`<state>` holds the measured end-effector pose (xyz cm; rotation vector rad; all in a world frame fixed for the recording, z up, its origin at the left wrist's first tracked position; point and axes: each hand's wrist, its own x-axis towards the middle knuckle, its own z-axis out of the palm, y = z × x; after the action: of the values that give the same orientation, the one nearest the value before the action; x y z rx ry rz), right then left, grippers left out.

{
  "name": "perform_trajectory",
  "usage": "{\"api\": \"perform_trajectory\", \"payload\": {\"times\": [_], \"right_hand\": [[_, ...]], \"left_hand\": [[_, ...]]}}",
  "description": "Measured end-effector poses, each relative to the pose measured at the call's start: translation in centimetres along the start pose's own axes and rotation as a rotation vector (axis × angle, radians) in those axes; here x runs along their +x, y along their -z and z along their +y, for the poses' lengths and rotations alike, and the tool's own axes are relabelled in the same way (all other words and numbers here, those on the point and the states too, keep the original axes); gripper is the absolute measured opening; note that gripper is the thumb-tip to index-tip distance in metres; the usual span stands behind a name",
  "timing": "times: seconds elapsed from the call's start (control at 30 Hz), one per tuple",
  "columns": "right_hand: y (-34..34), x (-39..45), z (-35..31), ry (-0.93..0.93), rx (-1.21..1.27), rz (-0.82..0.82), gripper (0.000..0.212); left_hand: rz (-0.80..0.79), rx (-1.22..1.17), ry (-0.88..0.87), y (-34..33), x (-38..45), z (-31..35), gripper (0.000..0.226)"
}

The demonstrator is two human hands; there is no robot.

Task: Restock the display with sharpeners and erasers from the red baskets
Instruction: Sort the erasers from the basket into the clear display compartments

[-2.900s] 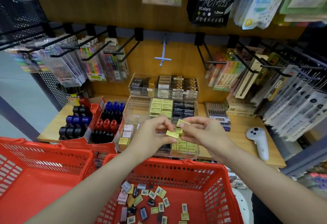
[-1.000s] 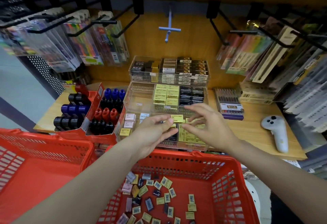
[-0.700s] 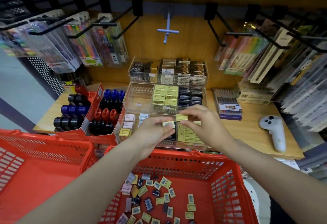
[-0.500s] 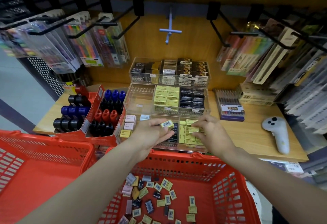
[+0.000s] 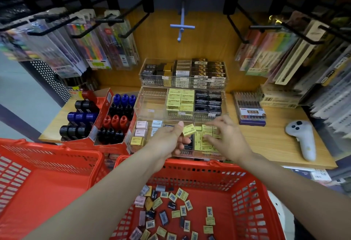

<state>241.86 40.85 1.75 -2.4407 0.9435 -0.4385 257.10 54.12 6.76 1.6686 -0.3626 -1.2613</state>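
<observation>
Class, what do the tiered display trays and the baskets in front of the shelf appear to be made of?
Display trays: clear glossy plastic, probably acrylic; contents show through the walls. Baskets: red moulded plastic, judging by their uniform colour and slotted sides.

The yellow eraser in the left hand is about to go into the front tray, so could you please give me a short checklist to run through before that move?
1. Yellow eraser pinched securely in the left hand: ok.
2. Matching stock at the target: the yellow stack in the front tray looks the same colour: ok.
3. Free slot in that stack: cannot tell, the right hand covers it.
4. Right hand out of the way: not ok, its fingers rest on the stack.
5. More stock ready: loose erasers lie in the right red basket: ok.
</observation>
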Motion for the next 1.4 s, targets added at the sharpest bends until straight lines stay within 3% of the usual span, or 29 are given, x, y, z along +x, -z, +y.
{"api": "perform_trajectory", "payload": {"times": [0.17,0.33,0.53,0.6,0.7,0.8,0.9,1.0,1.17,1.3,1.4], "right_hand": [[2.8,-0.5,-2.4,0.196,0.366,-0.1,0.054],[3.5,-1.3,-2.7,0.19,0.372,0.016,0.025],[4.6,-1.5,-1.5,0.19,0.288,-0.065,0.033],[4.7,-0.9,-0.8,0.138,0.201,-0.051,0.029],[4.7,-0.4,0.6,0.025,-0.006,-0.071,0.026],[4.0,-0.3,1.1,0.081,-0.17,-0.252,0.027],[2.9,0.0,0.6,0.169,-0.247,-0.391,0.033],[1.9,0.0,-0.1,0.148,-0.21,-0.427,0.044],[1.0,-0.8,-0.4,0.023,-0.059,-0.218,0.017],[0.5,-1.2,-1.0,-0.093,-0.06,-0.132,0.03],[-0.1,-0.9,-1.5,-0.189,-0.044,-0.125,0.028]], "left_hand": [[0.018,0.165,-0.086,-0.9,-0.2,0.1,0.033],[-0.023,0.158,-0.152,-2.8,-0.2,-0.2,0.031],[-0.105,0.161,-0.102,-4.0,0.7,-0.2,0.037],[-0.05,0.319,-0.171,-4.1,1.4,-0.1,0.036],[0.096,0.836,-0.428,-3.5,2.6,-0.4,0.023],[-0.001,1.187,-0.54,-2.8,3.7,-1.4,0.03],[-0.116,1.321,-0.476,-3.0,4.1,-2.2,0.041],[-0.137,1.367,-0.474,-3.3,4.2,-2.3,0.042],[-0.158,1.38,-0.464,-3.1,4.2,-2.4,0.042],[-0.163,1.347,-0.458,-2.8,4.0,-2.3,0.044],[-0.161,1.351,-0.452,-2.8,3.9,-2.4,0.045]]}}
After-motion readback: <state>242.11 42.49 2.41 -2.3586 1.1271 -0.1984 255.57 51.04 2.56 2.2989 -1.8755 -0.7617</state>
